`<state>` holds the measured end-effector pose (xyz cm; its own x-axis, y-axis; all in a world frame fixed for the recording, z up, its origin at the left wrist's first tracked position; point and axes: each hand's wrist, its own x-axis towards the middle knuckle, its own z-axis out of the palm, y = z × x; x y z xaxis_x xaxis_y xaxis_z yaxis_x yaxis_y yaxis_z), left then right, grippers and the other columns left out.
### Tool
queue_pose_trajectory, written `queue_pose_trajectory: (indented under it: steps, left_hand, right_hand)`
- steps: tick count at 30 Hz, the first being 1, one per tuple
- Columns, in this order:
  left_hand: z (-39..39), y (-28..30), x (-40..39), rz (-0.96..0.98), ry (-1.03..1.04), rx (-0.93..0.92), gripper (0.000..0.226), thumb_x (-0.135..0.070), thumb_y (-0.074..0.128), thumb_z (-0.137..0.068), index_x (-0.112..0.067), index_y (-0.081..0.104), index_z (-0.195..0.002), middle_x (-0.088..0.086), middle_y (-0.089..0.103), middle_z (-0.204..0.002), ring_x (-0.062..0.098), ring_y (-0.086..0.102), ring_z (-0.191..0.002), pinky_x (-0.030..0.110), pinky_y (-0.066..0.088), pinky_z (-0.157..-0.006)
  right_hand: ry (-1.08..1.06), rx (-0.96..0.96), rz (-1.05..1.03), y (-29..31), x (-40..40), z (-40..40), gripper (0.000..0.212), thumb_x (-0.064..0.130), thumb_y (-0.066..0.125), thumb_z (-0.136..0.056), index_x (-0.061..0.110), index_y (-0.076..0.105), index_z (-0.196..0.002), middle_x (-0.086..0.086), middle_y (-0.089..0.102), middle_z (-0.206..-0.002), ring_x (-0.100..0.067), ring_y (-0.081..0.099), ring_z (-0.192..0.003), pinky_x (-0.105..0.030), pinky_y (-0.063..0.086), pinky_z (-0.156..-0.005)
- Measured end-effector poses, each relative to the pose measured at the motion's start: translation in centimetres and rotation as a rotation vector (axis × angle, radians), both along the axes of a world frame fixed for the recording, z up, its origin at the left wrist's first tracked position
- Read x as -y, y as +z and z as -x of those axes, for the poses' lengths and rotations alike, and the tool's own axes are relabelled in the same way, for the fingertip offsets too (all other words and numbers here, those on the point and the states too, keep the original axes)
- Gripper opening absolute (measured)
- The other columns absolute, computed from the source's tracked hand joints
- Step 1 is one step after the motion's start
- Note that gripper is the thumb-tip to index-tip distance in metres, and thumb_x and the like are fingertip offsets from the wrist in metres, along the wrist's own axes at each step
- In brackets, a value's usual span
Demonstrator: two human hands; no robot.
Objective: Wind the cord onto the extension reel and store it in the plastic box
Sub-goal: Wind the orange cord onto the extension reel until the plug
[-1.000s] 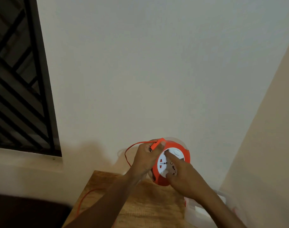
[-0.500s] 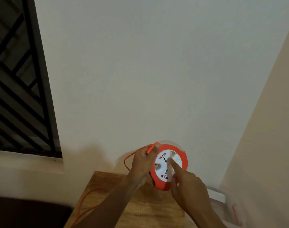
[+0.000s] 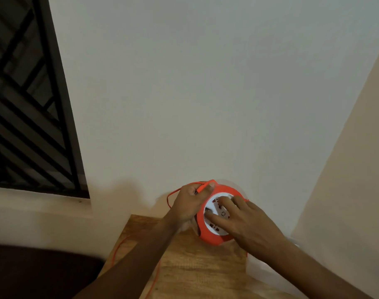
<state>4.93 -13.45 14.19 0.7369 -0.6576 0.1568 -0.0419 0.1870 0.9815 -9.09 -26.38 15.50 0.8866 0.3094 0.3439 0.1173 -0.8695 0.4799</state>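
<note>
An orange extension reel (image 3: 212, 239) with a white socket face is held upright above the wooden table (image 3: 197, 268). My left hand (image 3: 189, 203) grips the reel's left rim and pinches the orange cord (image 3: 171, 194) near the top. My right hand (image 3: 243, 221) lies on the white face with its fingers spread across the sockets. The cord loops out to the left of the reel and another stretch trails down across the table (image 3: 156, 275). The clear plastic box (image 3: 268, 275) is at the right of the table, mostly hidden by my right forearm.
A pale wall stands directly behind the table and a second wall closes in on the right. A dark window grille (image 3: 26, 108) with a sill is at the left. Dark floor lies left of the table edge.
My right hand has shifted round on the white face, from one pointing finger to spread fingers. The reel has turned and sits slightly lower. The left hand keeps its hold.
</note>
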Motion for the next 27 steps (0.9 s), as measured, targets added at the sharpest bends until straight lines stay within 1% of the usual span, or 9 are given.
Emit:
queue_pose_trajectory:
  steps: [4,6,10,14,16,18,22,25,27]
  left_hand:
    - [0.4,0.6,-0.3,0.017,-0.007,-0.019,0.019,-0.061,0.068,-0.085,-0.049,0.080,-0.093,-0.007,0.084,-0.100,0.020,0.083,-0.089,0.030,0.066,-0.068]
    - [0.3,0.8,-0.3,0.034,0.007,-0.017,0.020,-0.060,0.067,-0.085,-0.047,0.081,-0.092,-0.004,0.084,-0.100,0.023,0.083,-0.090,0.033,0.066,-0.070]
    - [0.4,1.3,-0.2,0.084,0.037,0.006,0.016,-0.061,0.066,-0.088,-0.052,0.079,-0.092,-0.009,0.084,-0.099,0.019,0.082,-0.090,0.031,0.066,-0.072]
    - [0.4,0.8,0.4,0.132,0.082,-0.038,0.029,-0.059,0.069,-0.088,-0.035,0.082,-0.099,0.001,0.084,-0.100,0.026,0.082,-0.090,0.039,0.068,-0.077]
    - [0.7,0.5,0.9,0.154,0.140,-0.078,0.044,-0.065,0.068,-0.082,-0.027,0.079,-0.104,0.003,0.084,-0.099,0.028,0.081,-0.091,0.044,0.067,-0.082]
    - [0.9,0.4,1.4,0.166,0.201,-0.069,0.038,-0.063,0.068,-0.085,-0.030,0.079,-0.100,0.000,0.084,-0.096,0.025,0.081,-0.090,0.042,0.067,-0.082]
    - [0.8,0.4,1.5,0.112,0.245,0.015,0.022,-0.054,0.066,-0.095,-0.035,0.076,-0.095,-0.005,0.083,-0.094,0.021,0.080,-0.089,0.035,0.068,-0.079]
    - [0.9,0.1,1.4,0.053,0.235,0.013,0.028,-0.059,0.064,-0.092,-0.035,0.074,-0.103,-0.009,0.082,-0.095,0.016,0.081,-0.083,0.027,0.067,-0.070]
    - [1.1,-0.2,1.2,0.047,0.205,-0.005,0.033,-0.066,0.063,-0.083,-0.038,0.074,-0.097,-0.017,0.082,-0.085,0.008,0.081,-0.078,0.018,0.062,-0.060]
  right_hand:
    - [-0.015,0.008,0.045,0.6,-0.4,-0.3,0.068,0.020,0.086,-0.065,0.022,0.052,-0.124,-0.015,0.056,-0.128,-0.037,0.061,-0.097,-0.048,0.058,-0.072]
    - [-0.044,0.011,0.048,0.9,-0.3,-0.4,0.068,0.024,0.086,-0.067,0.021,0.053,-0.126,-0.019,0.055,-0.132,-0.040,0.064,-0.096,-0.050,0.057,-0.076]
    - [-0.092,0.055,-0.047,1.8,-1.0,-0.7,0.068,0.025,0.086,-0.068,0.017,0.056,-0.128,-0.024,0.050,-0.139,-0.039,0.068,-0.086,-0.049,0.059,-0.073]
    - [-0.178,0.155,-0.334,2.6,-1.7,-1.2,0.063,0.043,0.082,-0.065,0.013,0.064,-0.117,-0.017,0.048,-0.141,-0.033,0.069,-0.068,-0.035,0.058,-0.053]
    - [-0.291,0.221,-0.555,2.7,-1.5,-1.7,0.061,0.057,0.074,-0.067,0.016,0.064,-0.112,-0.005,0.036,-0.148,-0.029,0.068,-0.071,-0.032,0.057,-0.057]
    - [-0.392,0.248,-0.694,2.5,-1.4,-2.2,0.061,0.064,0.072,-0.067,0.017,0.065,-0.106,0.000,0.030,-0.151,-0.029,0.068,-0.077,-0.033,0.057,-0.065]
    - [-0.441,0.309,-0.576,2.3,-1.7,-2.4,0.054,0.067,0.066,-0.072,0.015,0.066,-0.089,-0.004,0.050,-0.131,-0.025,0.066,-0.066,-0.027,0.050,-0.055]
    - [-0.493,0.286,-0.511,2.0,-1.8,-2.5,0.057,0.066,0.057,-0.081,0.011,0.069,-0.091,-0.007,0.056,-0.121,-0.024,0.063,-0.075,-0.031,0.053,-0.061]
    - [-0.522,0.260,-0.508,1.8,-1.9,-2.3,0.057,0.064,0.053,-0.085,0.011,0.070,-0.098,-0.008,0.057,-0.123,-0.024,0.063,-0.083,-0.032,0.053,-0.068]
